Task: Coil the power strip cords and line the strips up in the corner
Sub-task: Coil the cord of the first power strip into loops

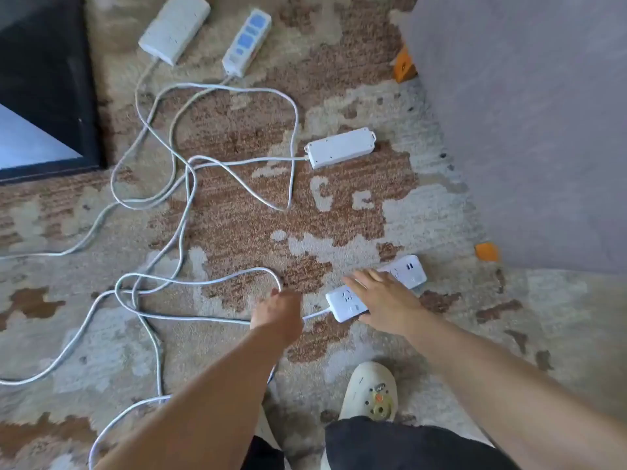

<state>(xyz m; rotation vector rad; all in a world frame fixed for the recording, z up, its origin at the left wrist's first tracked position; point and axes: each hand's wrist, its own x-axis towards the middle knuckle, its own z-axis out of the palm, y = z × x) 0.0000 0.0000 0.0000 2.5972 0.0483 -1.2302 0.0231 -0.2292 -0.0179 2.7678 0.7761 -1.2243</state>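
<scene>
A rug (237, 232) is mottled in brown, beige and pale grey. Four white power strips are seen; the far one (247, 42) is marked with blue panels. White cords (190, 184) are looped across it. Orange blocks (404, 66) are seen at the right, beside grey upholstery (526, 113). A cream shoe (369, 391) is seen near.

A rough, nubby woven carpet (237, 232) lies under smooth white plastic power strips (341, 147), their cords (190, 198) in sleek rubbery sheathing, beside a matt foam-like clog (369, 391) and soft grey upholstery cloth (526, 130).
</scene>
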